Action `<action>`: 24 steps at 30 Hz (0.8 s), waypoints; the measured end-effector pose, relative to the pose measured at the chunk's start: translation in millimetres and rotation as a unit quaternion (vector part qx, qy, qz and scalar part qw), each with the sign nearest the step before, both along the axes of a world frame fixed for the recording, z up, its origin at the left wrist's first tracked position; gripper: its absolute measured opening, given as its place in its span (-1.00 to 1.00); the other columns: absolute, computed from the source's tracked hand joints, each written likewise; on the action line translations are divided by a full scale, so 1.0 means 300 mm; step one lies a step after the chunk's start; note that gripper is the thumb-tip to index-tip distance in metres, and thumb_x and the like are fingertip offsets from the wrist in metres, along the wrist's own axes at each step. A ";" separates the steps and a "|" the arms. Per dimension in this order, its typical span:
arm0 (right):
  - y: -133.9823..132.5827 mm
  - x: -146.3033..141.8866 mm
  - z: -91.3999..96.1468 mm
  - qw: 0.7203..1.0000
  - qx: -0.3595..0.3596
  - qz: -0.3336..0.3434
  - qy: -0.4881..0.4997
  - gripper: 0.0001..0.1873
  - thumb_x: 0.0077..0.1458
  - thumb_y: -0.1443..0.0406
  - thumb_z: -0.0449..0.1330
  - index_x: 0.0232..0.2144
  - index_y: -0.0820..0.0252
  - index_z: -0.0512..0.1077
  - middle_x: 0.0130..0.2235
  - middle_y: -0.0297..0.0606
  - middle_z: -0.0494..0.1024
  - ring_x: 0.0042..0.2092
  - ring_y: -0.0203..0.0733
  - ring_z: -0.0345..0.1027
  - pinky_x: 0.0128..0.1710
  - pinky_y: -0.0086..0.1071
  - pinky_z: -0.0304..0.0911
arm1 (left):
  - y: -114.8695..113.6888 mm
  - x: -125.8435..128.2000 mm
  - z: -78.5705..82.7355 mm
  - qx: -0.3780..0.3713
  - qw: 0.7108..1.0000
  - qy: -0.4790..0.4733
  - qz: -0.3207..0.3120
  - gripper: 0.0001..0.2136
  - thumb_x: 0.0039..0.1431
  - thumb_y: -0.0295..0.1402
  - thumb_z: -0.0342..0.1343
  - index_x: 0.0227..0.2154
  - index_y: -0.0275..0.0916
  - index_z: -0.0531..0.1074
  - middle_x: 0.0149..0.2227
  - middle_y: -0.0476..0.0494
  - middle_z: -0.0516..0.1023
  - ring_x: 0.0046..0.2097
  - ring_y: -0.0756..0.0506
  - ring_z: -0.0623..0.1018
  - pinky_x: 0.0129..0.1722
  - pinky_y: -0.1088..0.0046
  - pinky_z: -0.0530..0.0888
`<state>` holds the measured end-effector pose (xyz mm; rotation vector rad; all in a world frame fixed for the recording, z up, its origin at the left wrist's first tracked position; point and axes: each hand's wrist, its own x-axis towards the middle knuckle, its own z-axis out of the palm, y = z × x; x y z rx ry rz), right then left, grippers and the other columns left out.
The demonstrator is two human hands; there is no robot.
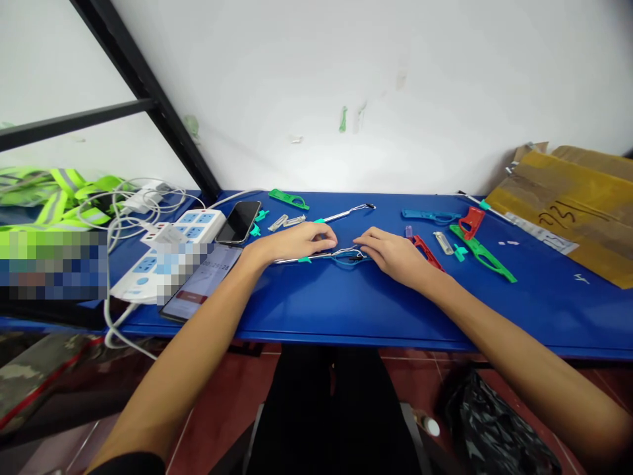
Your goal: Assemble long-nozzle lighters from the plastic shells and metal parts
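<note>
My left hand (301, 241) rests on the blue table (346, 310), fingers curled down onto a thin metal rod with a teal clip (297, 259). My right hand (388, 254) lies palm down just to the right, its fingertips pressed on a blue plastic handle shell (349, 257) at the rod's end. What the fingers pinch underneath is partly hidden. A second metal rod (346, 212) lies just behind the hands.
Red (471, 221), green (482, 254) and blue (430, 215) plastic shells and small metal tubes (444, 243) lie to the right. Cardboard (573, 204) sits far right. Two phones (238, 221), a power strip (163, 254), cables and reflective vests (64, 194) crowd the left. A black frame leans at the wall.
</note>
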<state>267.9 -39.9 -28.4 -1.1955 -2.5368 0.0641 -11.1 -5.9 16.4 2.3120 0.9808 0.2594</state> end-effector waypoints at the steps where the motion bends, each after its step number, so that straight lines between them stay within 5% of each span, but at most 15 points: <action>1: -0.006 0.000 0.003 1.000 0.006 0.002 -0.004 -0.64 0.54 0.31 0.06 0.18 0.11 0.58 0.08 -0.11 0.65 0.01 -0.04 0.58 -0.13 -0.26 0.42 | -0.007 0.004 0.006 0.022 1.000 0.003 0.005 -0.71 0.47 -0.18 0.06 -0.07 -0.23 0.61 -0.17 -0.13 0.68 -0.23 -0.07 0.57 -0.20 0.40 0.41; 6: -0.024 -0.009 0.019 0.998 0.028 0.005 -0.048 -0.68 0.54 0.32 0.08 0.08 0.16 0.63 -0.07 -0.15 0.69 -0.05 -0.08 0.57 -0.23 -0.31 0.32 | -0.054 0.046 0.019 0.191 0.980 0.062 0.000 -0.80 0.42 -0.27 0.13 -0.17 -0.20 0.65 -0.14 -0.14 0.72 -0.18 -0.13 0.61 -0.20 0.32 0.38; 10: -0.036 -0.023 0.019 0.995 0.064 -0.018 -0.080 -0.65 0.53 0.34 0.08 0.18 0.18 0.58 -0.08 -0.12 0.68 -0.10 -0.10 0.53 -0.34 -0.33 0.18 | -0.086 0.074 0.012 0.285 0.947 0.149 -0.016 -0.81 0.44 -0.25 0.18 -0.14 -0.21 0.65 -0.09 -0.17 0.72 -0.11 -0.20 0.65 -0.14 0.27 0.40; 24: -0.047 -0.039 0.028 0.987 0.065 -0.018 -0.144 -0.49 0.44 0.50 0.09 0.29 0.08 0.55 0.04 -0.11 0.64 -0.10 -0.12 0.47 -0.33 -0.32 0.15 | -0.118 0.117 0.001 0.311 0.922 0.230 0.023 -0.77 0.48 -0.37 0.08 -0.19 -0.26 0.66 -0.16 -0.21 0.74 -0.17 -0.21 0.69 -0.33 0.32 0.33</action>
